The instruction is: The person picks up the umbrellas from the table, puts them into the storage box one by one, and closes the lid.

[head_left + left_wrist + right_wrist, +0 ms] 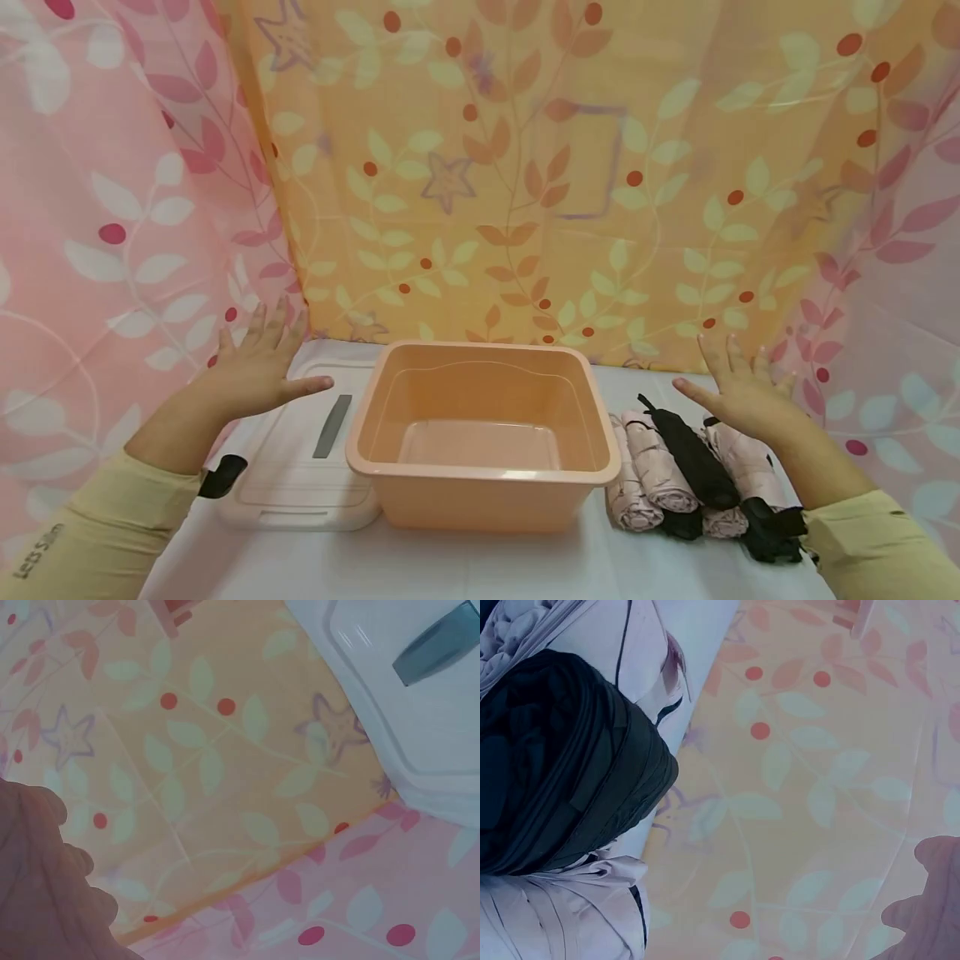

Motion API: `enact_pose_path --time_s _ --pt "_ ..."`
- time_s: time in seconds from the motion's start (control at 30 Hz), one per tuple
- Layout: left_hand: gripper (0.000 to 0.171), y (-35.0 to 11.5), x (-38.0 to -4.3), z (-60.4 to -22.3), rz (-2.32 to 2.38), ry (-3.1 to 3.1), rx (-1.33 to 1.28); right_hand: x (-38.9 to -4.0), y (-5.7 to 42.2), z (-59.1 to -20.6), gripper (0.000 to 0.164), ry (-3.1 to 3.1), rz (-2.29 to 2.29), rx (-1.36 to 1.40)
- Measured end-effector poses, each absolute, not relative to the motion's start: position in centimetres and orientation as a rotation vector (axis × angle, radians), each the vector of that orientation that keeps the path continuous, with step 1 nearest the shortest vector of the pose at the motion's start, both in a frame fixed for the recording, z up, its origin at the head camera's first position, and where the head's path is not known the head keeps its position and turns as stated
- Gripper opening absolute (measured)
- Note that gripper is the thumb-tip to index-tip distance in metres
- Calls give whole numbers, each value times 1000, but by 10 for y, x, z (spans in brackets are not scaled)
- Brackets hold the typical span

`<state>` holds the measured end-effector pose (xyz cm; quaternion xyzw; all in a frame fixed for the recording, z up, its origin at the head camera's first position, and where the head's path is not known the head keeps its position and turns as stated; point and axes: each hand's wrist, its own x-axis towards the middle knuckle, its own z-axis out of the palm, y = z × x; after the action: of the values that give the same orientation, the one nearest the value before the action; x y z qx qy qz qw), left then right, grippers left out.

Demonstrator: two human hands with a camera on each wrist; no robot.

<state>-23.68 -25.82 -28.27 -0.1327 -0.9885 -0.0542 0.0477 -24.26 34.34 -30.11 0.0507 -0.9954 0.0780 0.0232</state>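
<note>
My left hand is held up with fingers spread, over the white lid with its grey handle strip. On the other side my right hand, also spread and holding nothing, is raised above a pile of rolled cloth bundles. Several of these are pale pink rolls; a black roll lies across the top, and it fills the left of the right wrist view as a dark bundle. Between the hands stands a peach plastic tub, its inside bare.
A white cloth covers the table. Behind it hangs a yellow leaf-print curtain, with pink printed curtains at the left and right. The lid lies flat close against the tub's left side, and the rolls lie close to its right.
</note>
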Motion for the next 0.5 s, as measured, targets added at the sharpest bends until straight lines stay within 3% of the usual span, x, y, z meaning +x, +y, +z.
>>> enact_pose_path --time_s 0.5 --pt "117 -246 -232 -286 -217 -3016 -488 -240 339 -301 91 -3079 254 150"
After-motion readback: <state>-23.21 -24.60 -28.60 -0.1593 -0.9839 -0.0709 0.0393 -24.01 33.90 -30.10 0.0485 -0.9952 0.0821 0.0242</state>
